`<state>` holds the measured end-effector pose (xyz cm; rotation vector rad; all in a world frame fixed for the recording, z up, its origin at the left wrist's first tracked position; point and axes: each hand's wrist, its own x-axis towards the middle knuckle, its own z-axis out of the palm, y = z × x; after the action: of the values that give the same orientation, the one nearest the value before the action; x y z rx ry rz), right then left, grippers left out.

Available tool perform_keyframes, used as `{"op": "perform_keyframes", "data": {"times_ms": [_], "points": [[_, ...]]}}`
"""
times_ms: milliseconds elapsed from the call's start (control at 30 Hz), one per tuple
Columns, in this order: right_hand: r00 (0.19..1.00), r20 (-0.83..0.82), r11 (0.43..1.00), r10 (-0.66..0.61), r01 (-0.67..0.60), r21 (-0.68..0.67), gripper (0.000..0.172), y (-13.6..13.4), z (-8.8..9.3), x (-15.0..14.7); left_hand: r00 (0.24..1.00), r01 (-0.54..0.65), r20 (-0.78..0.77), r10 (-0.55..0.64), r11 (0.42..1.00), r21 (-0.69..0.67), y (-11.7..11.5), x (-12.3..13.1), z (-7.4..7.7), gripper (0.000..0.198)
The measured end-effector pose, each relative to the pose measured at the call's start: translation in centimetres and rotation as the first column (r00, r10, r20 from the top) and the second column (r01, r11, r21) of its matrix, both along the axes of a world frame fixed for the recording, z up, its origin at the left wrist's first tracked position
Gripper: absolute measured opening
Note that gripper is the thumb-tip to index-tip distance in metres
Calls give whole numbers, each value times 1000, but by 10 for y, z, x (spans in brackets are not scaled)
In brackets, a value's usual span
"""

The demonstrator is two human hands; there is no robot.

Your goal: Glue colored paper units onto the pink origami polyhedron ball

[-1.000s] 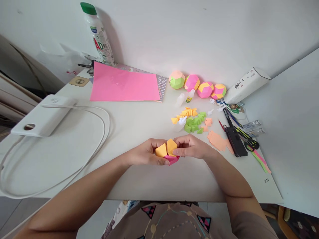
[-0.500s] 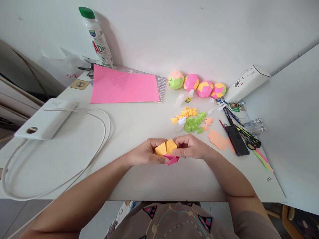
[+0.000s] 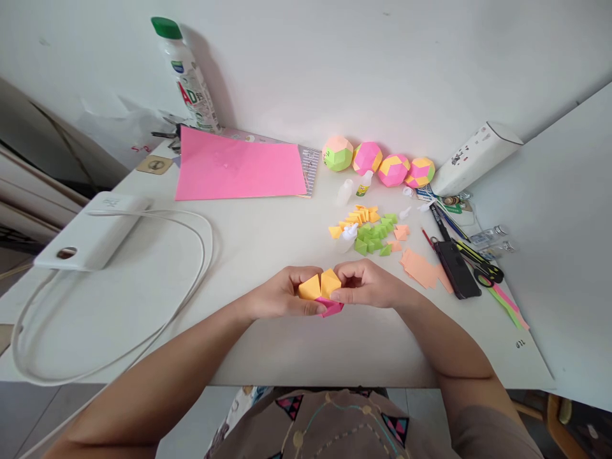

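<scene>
Both hands meet over the near middle of the white table [image 3: 268, 344]. Between them is a folded paper piece [image 3: 321, 290] with orange facets on top and pink ones below. My left hand [image 3: 282, 294] wraps its fingers round the piece's left side. My right hand [image 3: 367, 284] pinches the right side with thumb and fingers. Just beyond the hands lies a heap of small orange, green and peach folded paper units [image 3: 370, 231]. Several finished paper balls [image 3: 377, 162] in pink, yellow and green stand in a row by the wall.
A pink paper sheet [image 3: 239, 169] lies at the back, beside a green-capped bottle [image 3: 185, 70]. A white power pack [image 3: 93, 231] with a looped cable [image 3: 191, 280] is at left. Scissors [image 3: 478, 264], a black knife [image 3: 456, 271], pens, peach paper pieces [image 3: 418, 268] and a white carton [image 3: 480, 159] crowd the right.
The hands and paper piece have hardly moved; only the head camera has shifted slightly.
</scene>
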<state>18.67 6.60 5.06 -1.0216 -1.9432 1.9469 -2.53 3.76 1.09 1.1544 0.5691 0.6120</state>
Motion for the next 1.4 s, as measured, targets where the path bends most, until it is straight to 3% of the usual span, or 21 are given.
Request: {"op": "perform_keyframes", "data": {"times_ms": [500, 667, 800, 1167, 1400], "points": [[1000, -11, 1000, 18, -18, -22, 24, 0, -1, 0, 999, 12, -37, -10, 998, 64, -2, 0, -5, 20], [996, -72, 972, -53, 35, -231, 31, 3, -1, -2, 998, 52, -37, -48, 992, 114, -1, 0, -1, 26], [983, -96, 953, -157, 125, -276, 26, 3, -3, -6, 999, 46, -11, -45, 985, 166, -1, 2, 0, 33], [963, -108, 968, -246, 237, -83, 22, -5, 2, -4, 976, -218, 50, 212, 954, 206, 0, 0, -3, 24], [964, -79, 968, -252, 250, -27, 23, -11, 7, -4, 956, -286, 131, 261, 926, 248, -2, 1, -3, 18]]}}
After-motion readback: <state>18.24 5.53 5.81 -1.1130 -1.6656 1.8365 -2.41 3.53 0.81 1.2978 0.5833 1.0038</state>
